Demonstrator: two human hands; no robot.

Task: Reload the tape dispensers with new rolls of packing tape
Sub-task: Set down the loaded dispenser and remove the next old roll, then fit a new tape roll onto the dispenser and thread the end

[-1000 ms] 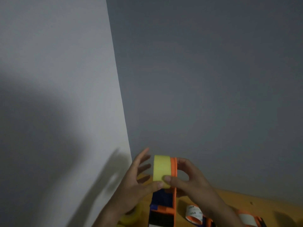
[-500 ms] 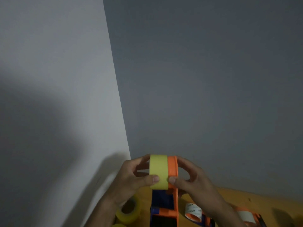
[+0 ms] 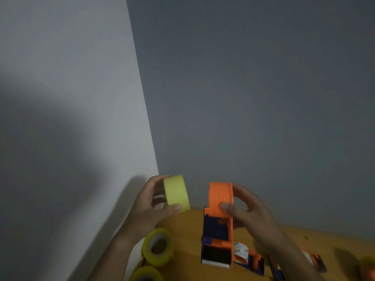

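Yellow tape rolls (image 3: 157,247) lie nearest you at the left edge of the wooden table (image 3: 186,230), one (image 3: 146,274) partly cut off below; more dispensers (image 3: 251,258) lie under your right forearm. Your right hand (image 3: 246,209) grips the orange dispenser (image 3: 220,222) upright, wheel on top, thumb pressed on its face. Just left and apart from it, your left hand (image 3: 150,203) pinches the yellow roll (image 3: 176,192) by its rim, core axis running sideways. Grey walls (image 3: 253,88) behind.

Tape roll (image 3: 177,193) in left hand (image 3: 150,207), apart from dispenser (image 3: 220,222) in right hand (image 3: 249,211); spare rolls (image 3: 158,247) on table (image 3: 188,236) below left.
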